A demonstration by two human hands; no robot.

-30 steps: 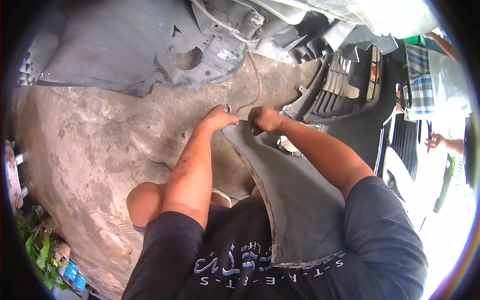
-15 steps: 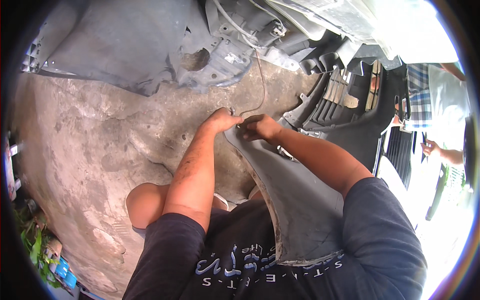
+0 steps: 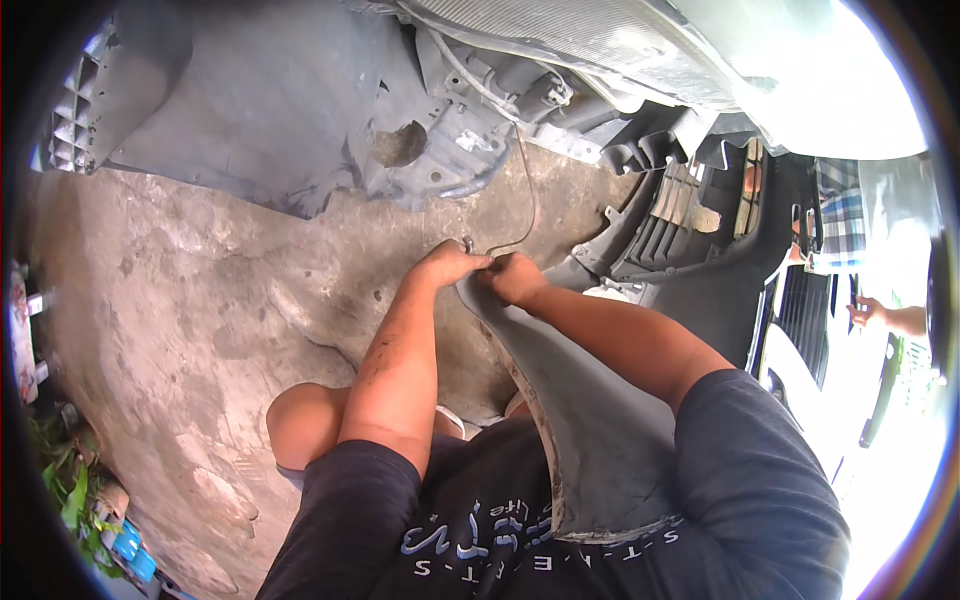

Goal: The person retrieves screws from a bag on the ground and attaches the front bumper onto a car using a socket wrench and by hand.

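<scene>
A grey curved car fender panel slants from my lap up to its narrow far end. That end is in my left hand, whose fingers are closed, with a small metal tip showing beside them. Close against it, my right hand is closed at the same end of the panel; its fingertips and whatever they pinch are hidden. A thin brownish cable hangs from the car's front and curves down to where the two hands meet.
Ahead is the car's stripped front with a grey plastic liner. A dark bumper with a grille lies at the right. Another person's hand is at the far right. Green plants stand at the lower left, on concrete floor.
My right hand's fingers have curled in tighter and come closer to my left hand. The view has shifted slightly, so the scene sits lower.
</scene>
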